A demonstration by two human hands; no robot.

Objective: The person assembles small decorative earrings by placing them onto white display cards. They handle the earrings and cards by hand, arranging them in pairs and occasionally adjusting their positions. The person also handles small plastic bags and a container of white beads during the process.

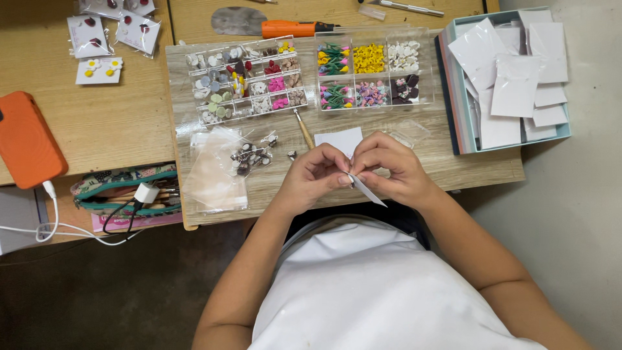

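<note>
Your left hand (316, 176) and right hand (389, 170) met at lower centre of the frame, fingertips pressed together in a pinch on a small white card (364, 188). The card sat between both thumbs and forefingers, one corner jutting down toward your shirt. It looked like thin, light, stiff paper, apt to crease if squeezed hard, so the edges seemed the safest place to hold it. Whether something tiny was held against it, I could not tell.

Just beyond your hands, on the worktop (453, 165), lay a second white card (339, 139) and a wooden-handled tool (302, 128). Left of those lay a scatter of small dark clay pieces (251, 155) on clear plastic bags (214, 172), which looked slippery.

Farther up stood two clear compartment boxes: the left one (246, 81) with pale, grey and pink pieces, the right one (368, 70) with green, yellow and white pieces, all probably brittle.

At upper right a pale blue box (453, 91) held loose white cards. At upper left lay bagged cards carrying red and daisy-shaped pieces (110, 35); an orange phone (26, 139) lay at the left edge.
</note>
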